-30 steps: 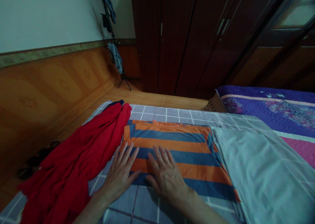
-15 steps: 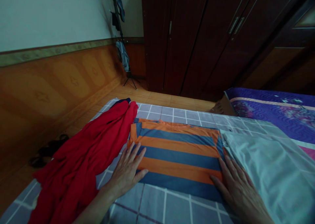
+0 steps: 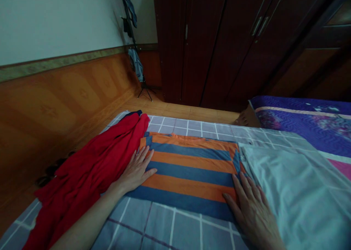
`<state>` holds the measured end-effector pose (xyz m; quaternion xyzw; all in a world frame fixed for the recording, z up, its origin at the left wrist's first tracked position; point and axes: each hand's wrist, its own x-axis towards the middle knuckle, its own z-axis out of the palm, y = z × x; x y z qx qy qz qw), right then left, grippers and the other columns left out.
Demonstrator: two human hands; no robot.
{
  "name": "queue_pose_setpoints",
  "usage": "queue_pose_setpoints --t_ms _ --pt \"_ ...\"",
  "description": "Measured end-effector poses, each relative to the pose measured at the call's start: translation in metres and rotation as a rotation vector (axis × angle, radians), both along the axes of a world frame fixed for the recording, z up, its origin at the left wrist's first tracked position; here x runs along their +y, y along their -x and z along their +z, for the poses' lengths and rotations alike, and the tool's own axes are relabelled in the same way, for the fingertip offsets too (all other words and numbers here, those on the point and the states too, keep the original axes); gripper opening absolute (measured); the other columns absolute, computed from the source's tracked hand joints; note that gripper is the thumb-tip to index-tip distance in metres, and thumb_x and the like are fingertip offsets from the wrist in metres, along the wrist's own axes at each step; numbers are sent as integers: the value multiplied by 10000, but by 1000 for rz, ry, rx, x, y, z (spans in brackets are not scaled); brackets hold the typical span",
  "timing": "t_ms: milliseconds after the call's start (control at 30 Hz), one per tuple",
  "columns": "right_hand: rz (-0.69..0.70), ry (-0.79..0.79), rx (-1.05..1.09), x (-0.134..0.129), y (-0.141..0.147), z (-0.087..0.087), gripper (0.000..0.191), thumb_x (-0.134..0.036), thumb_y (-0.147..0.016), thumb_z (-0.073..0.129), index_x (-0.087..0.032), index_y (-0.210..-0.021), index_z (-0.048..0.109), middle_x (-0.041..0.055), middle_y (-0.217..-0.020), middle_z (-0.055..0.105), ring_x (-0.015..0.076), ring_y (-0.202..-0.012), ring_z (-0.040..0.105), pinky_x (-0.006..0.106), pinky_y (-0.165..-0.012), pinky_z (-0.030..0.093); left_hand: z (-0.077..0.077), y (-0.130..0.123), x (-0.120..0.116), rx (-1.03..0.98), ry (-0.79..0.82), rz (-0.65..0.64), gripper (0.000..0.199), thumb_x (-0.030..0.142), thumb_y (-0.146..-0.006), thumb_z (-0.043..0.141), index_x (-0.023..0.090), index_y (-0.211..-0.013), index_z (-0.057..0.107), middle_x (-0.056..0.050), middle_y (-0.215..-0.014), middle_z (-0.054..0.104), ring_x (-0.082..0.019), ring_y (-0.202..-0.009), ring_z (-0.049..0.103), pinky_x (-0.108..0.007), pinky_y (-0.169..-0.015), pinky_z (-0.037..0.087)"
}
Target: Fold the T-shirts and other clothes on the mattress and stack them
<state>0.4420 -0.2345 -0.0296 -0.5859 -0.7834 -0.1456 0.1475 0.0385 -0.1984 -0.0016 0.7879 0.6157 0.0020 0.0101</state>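
Note:
An orange and blue striped T-shirt [image 3: 189,175] lies spread flat on the checked bedsheet [image 3: 159,220], its neckline at the far side. On its left edge rests my left hand [image 3: 138,169], palm down with fingers spread. My right hand [image 3: 249,202] lies on the shirt's right edge, fingers stretched out and thumb apart. Beside my left hand and forearm is a rumpled red garment [image 3: 95,162]. A pale green, shiny cloth [image 3: 296,184] lies close to the right of my right hand.
Dark wooden wardrobes [image 3: 203,41] stand beyond the bed. A coat stand [image 3: 134,41] with hanging clothes is in the far corner. At the right is a purple floral bed cover [image 3: 307,114]. Dark footwear [image 3: 46,173] sits on the floor at left.
My left hand has slid up and outward along the shirt's left edge. My right hand stays at the right edge. The view has shifted slightly.

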Motion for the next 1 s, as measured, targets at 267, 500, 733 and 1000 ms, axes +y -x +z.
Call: queue_pose_setpoints --t_ms 267,500,733,1000 --pt "-20 5 18 -1 2 1 630 -511 -919 301 -62 -1333 456 203 -1416 395 350 -1298 360 520 -1022 330 8 -44 34 -46 -42 -169 641 547 -927 338 220 -1467 224 -93 -1526 221 -273 -1409 157 -506 -1127 146" --pt "-31 23 19 -2 4 7 607 -502 -910 351 -76 -1324 474 197 -1403 419 331 -1310 351 515 -1038 315 0 -63 61 -58 -8 -154 626 506 -932 354 190 -1461 242 -116 -1531 190 -288 -1414 120 -530 -1118 145" --pt "-50 38 -1 -3 5 7 602 -498 -907 369 -76 -1322 484 191 -1404 420 332 -1306 358 510 -1031 325 4 -95 38 -120 -9 -272 625 537 -925 359 266 -1468 206 -70 -1548 149 -290 -1419 75 -548 -1122 114" --pt "-40 18 -3 -2 5 7 609 -503 -910 357 -68 -1317 490 193 -1397 427 339 -1294 369 509 -1030 324 11 -142 40 -199 73 -377 719 639 -889 319 236 -1471 192 -81 -1548 141 -290 -1422 41 -569 -1122 71"
